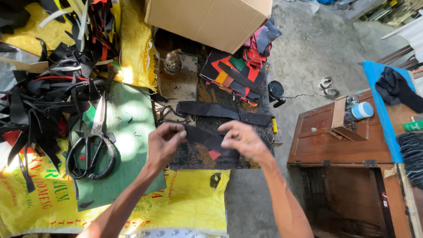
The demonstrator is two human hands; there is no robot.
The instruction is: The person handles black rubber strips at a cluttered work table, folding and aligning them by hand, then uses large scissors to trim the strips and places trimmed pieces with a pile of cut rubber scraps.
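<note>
While pinched by both hands' fingers, black strip beneath cardboard box.

Left hand: bare, knuckles and back toward the camera, fingers curled inward and pinched closed at the tips, thumb side turned toward the other hand. Wrist bent slightly; bare forearm runs down and to the left, leaving the view at the bottom edge.

Right hand: bare, back uppermost, fingers bent and drawn together in a closed pinch pointing left, thumb tucked beneath. Bare forearm runs down and to the right, leaving the view at the bottom edge.

Both hands: level with each other, near but apart, fingertips facing inward; forearms spread into an inverted V.
</note>
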